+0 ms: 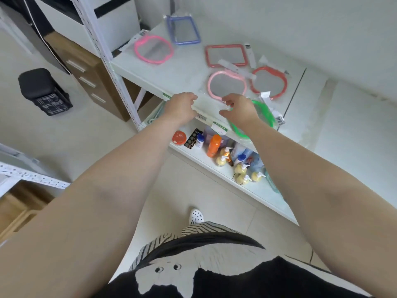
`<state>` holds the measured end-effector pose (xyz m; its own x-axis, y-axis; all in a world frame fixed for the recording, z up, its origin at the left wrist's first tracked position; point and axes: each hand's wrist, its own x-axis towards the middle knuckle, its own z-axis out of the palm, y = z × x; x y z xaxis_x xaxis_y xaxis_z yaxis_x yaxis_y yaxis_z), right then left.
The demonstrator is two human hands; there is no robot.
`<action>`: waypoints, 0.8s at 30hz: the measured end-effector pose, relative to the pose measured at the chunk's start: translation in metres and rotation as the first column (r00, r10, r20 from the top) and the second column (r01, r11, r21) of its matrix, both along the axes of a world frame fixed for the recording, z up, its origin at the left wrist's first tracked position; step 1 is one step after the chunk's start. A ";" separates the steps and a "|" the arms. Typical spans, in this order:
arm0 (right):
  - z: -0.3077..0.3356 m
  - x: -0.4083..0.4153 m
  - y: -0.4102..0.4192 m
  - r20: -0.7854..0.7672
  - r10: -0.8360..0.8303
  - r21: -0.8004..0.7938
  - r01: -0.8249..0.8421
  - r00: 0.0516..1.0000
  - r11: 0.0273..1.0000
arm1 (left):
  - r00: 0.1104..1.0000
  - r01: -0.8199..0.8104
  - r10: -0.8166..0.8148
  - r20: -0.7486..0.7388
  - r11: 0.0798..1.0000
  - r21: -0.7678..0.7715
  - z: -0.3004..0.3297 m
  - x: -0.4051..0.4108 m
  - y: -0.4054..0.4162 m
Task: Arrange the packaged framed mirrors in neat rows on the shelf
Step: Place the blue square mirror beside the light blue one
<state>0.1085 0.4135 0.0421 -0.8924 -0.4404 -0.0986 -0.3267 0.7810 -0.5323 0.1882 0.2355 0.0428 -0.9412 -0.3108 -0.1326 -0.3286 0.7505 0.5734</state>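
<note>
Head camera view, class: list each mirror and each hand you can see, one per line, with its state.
Purple mirror: flat, back of shelf, apart from the others.
Bright pink mirror: flat, back left.
Red square mirror: flat, middle.
Pale pink mirror: flat, near front edge.
Red round mirror: flat, right.
Green mirror: overhanging front edge, under right hand.
Left hand: at shelf edge, grip unclear.
Right hand: fingers on clear wrapping, grip unclear.

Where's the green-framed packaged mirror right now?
The green-framed packaged mirror lies at the shelf's front edge, right side of the head view, partly under the right hand, just in front of the pale pink oval-framed mirror.
</note>
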 end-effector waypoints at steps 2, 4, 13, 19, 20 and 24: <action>0.000 -0.017 -0.016 0.007 0.014 0.008 -0.014 1.000 1.000 | 1.000 -0.007 0.007 0.009 1.000 0.001 -0.001 -0.015 -0.015; -0.001 -0.030 -0.029 0.017 0.015 0.002 -0.015 1.000 1.000 | 1.000 0.001 0.000 0.013 1.000 -0.006 -0.003 -0.027 -0.026; -0.015 -0.072 -0.106 0.055 -0.047 -0.012 0.048 0.997 0.999 | 0.997 0.053 -0.052 0.048 0.998 -0.027 -0.013 -0.085 -0.113; -0.019 -0.090 -0.165 0.071 -0.184 0.002 0.184 0.980 0.983 | 0.982 0.178 -0.173 0.071 0.982 -0.060 -0.013 -0.126 -0.189; -0.018 -0.094 -0.175 0.066 -0.200 0.017 0.199 0.978 0.980 | 0.980 0.192 -0.187 0.074 0.979 -0.062 -0.012 -0.132 -0.203; -0.014 -0.104 -0.208 0.055 -0.274 0.037 0.272 0.960 0.962 | 0.964 0.256 -0.247 0.099 0.962 -0.093 -0.011 -0.153 -0.244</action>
